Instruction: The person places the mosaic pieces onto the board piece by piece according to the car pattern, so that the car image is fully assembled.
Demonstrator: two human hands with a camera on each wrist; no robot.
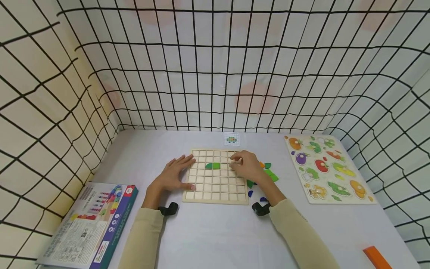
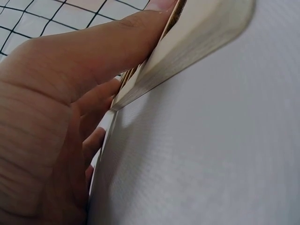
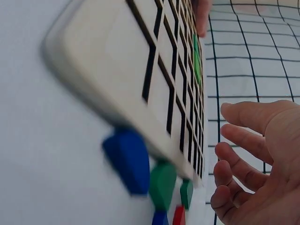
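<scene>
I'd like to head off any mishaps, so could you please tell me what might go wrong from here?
In the head view, a blue piece lies close to the right wrist's black camera, which might knock it if the right hand draws back. The left hand rests on the left side of the grid board; a push there could shift it and perhaps jostle the light green square on it.

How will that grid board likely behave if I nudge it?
The grid board is probably stiff: its edge looks thick and straight. Lying flat on the white table, it should slide rather than tip. The two green pieces sit within the raised grid, so they may travel with it.
</scene>
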